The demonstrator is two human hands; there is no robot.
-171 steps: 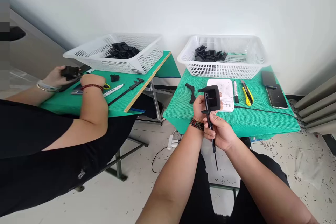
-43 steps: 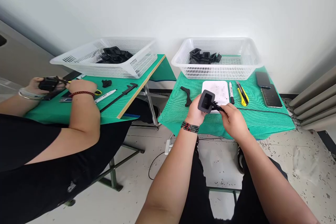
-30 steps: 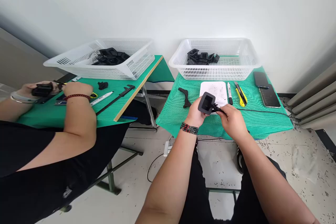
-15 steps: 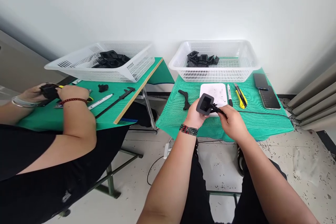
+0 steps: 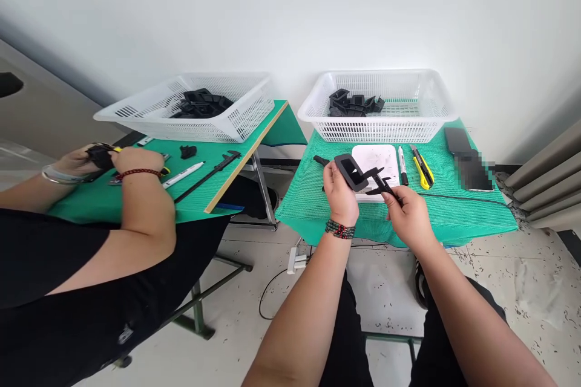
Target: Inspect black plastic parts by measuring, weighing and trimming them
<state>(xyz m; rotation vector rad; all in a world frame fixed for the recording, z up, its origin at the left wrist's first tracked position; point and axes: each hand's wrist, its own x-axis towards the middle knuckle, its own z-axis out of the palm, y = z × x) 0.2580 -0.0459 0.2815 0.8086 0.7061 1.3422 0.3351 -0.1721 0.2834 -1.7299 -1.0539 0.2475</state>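
Observation:
My left hand (image 5: 338, 193) is closed on a black rectangular plastic frame part (image 5: 350, 170), holding it above the green table (image 5: 454, 211). My right hand (image 5: 406, 217) grips a black caliper (image 5: 382, 181), whose jaws are close beside the part's right edge. Under them lies a white scale (image 5: 379, 160). A second black part (image 5: 320, 161) lies on the cloth just left of my left hand.
A white basket (image 5: 379, 106) with several black parts stands at the back. A marker (image 5: 401, 164), a yellow knife (image 5: 423, 170) and a phone (image 5: 467, 157) lie to the right. On the left, another person works at a second green table (image 5: 149, 190) with a basket (image 5: 190, 107).
I have lifted the black part and turned it more upright. The caliper has come off the part and sits slightly to its right. The view has shifted a little.

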